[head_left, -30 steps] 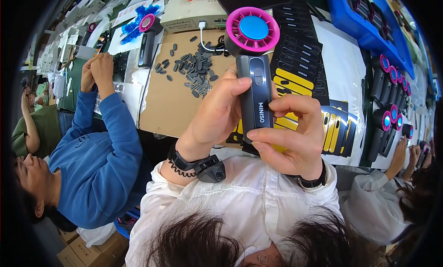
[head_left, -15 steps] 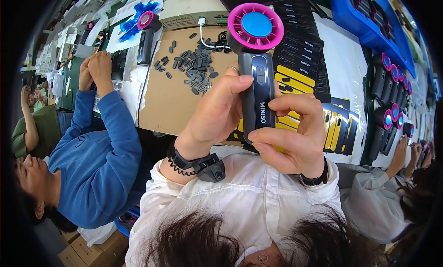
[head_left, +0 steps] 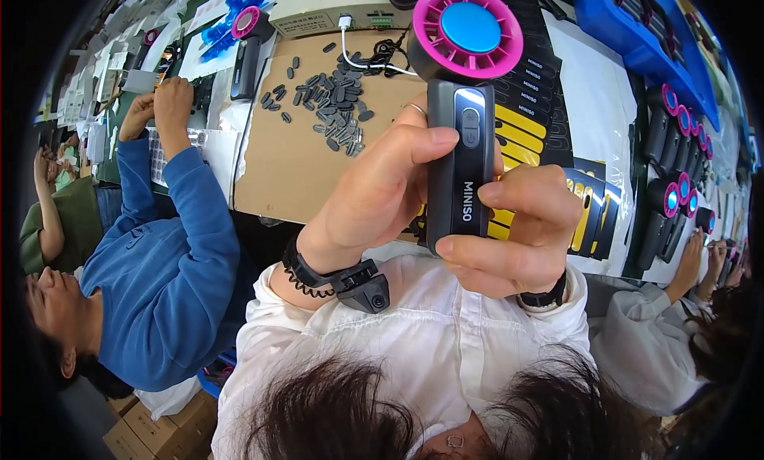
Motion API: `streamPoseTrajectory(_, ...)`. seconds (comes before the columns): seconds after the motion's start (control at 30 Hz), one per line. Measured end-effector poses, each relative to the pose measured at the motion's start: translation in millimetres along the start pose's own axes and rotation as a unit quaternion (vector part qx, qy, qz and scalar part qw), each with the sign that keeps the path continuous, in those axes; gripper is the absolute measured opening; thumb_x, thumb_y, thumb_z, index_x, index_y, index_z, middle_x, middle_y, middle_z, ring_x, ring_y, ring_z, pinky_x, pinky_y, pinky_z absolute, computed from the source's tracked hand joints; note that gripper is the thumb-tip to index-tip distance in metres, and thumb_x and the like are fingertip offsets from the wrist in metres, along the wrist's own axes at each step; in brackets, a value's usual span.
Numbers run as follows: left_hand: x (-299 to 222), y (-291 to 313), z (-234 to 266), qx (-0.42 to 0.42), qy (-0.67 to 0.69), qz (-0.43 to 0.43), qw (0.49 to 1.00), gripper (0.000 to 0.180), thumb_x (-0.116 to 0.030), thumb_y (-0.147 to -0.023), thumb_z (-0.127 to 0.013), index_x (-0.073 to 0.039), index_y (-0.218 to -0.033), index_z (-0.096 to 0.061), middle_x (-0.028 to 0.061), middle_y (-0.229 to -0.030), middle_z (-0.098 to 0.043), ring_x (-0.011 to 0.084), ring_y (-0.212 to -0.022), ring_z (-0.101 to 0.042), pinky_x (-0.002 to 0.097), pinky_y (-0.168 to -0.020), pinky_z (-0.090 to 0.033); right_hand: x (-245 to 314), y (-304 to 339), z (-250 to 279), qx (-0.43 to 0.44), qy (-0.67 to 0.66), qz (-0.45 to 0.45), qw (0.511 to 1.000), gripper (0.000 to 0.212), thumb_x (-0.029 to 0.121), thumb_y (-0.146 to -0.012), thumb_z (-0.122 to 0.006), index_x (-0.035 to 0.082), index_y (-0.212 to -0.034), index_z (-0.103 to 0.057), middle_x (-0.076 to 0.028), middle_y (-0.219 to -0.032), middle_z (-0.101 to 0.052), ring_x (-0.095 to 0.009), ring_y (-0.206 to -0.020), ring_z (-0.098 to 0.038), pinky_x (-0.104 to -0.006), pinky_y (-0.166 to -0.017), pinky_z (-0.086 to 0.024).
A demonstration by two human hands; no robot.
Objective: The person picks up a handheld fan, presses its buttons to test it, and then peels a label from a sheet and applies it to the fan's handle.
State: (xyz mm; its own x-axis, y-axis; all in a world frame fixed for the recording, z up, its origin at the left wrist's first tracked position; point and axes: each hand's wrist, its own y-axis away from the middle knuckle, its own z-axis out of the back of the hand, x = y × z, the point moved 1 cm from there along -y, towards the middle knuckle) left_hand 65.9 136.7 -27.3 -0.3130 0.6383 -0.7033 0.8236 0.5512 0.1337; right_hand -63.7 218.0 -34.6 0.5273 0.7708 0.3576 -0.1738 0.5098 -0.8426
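A dark handheld fan [head_left: 461, 177] with a pink ring and a blue centre stands upright before my chest, its button side facing me. My left hand [head_left: 378, 169] is closed round the handle from the left, thumb beside the oval button panel. From the right, my right hand [head_left: 525, 233] grips the lower handle with bent fingers, two fingertips at its edge and bottom corner. Beyond my left hand, small dark oval pieces [head_left: 338, 102] lie heaped on brown cardboard [head_left: 270, 165]. Black-and-yellow sheets [head_left: 521, 134] lie behind the fan, partly hidden by it and my right hand.
A pale instrument box [head_left: 318, 14] with a white cable [head_left: 344, 42] stands at the back. A blue bin [head_left: 605, 34] and several fans [head_left: 664, 201] are on the right. At left, a person in a blue sweater [head_left: 171, 261] works beside another fan [head_left: 245, 58].
The fan and both my hands have shifted slightly right in view, the fan's head also higher. Both hands keep their hold. The bench scene has shifted a little up and left.
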Motion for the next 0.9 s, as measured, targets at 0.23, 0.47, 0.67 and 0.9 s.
streamPoseTrajectory(0.23,1.0,-2.7,3.6,0.025,0.037,0.037,0.998,0.028,-0.021,-0.088,-0.046,-0.003,-0.108,-0.044,0.0118,-0.099,-0.058,0.0183,-0.092,-0.057,0.0311,-0.082,-0.046,-3.2,2.3,-1.5,-0.009,0.009,0.024,1.0,0.029,0.014,-0.053,-0.074,0.024,-0.08,-0.07,-0.009,-0.1,-0.047,-0.019,-0.072,-0.048,-0.0285,-0.06,-0.037)
streamPoseTrajectory(0.47,2.5,-2.1,14.0,0.043,0.011,0.076,0.996,0.035,-0.008,-0.076,-0.046,0.001,-0.109,-0.046,0.0125,-0.1,-0.057,0.0193,-0.097,-0.055,0.03,-0.086,-0.042,-2.3,-4.5,4.4,0.02,0.036,0.025,0.999,0.029,0.016,-0.051,-0.073,0.022,-0.08,-0.07,-0.009,-0.098,-0.049,-0.019,-0.074,-0.05,-0.0279,-0.06,-0.037)
streamPoseTrajectory(0.67,-3.8,1.8,5.3,0.066,-0.076,0.045,0.994,0.06,-0.005,-0.06,-0.048,0.003,-0.119,-0.04,0.0122,-0.106,-0.053,0.0208,-0.104,-0.05,0.0297,-0.094,-0.035,-2.1,-3.8,4.5,0.007,0.014,0.028,0.999,0.031,0.015,-0.049,-0.074,0.02,-0.079,-0.071,-0.011,-0.099,-0.051,-0.019,-0.073,-0.051,-0.0278,-0.061,-0.038)
streamPoseTrajectory(0.9,-4.6,0.9,6.0,0.091,-0.058,0.041,0.993,0.07,-0.007,-0.056,-0.053,0.003,-0.123,-0.035,0.0127,-0.109,-0.05,0.022,-0.106,-0.048,0.0307,-0.096,-0.033,1.7,2.5,0.4,-0.048,-0.043,-0.011,0.998,0.033,0.014,-0.053,-0.079,0.016,-0.082,-0.066,-0.012,-0.099,-0.051,-0.02,-0.072,-0.051,-0.0278,-0.062,-0.04)
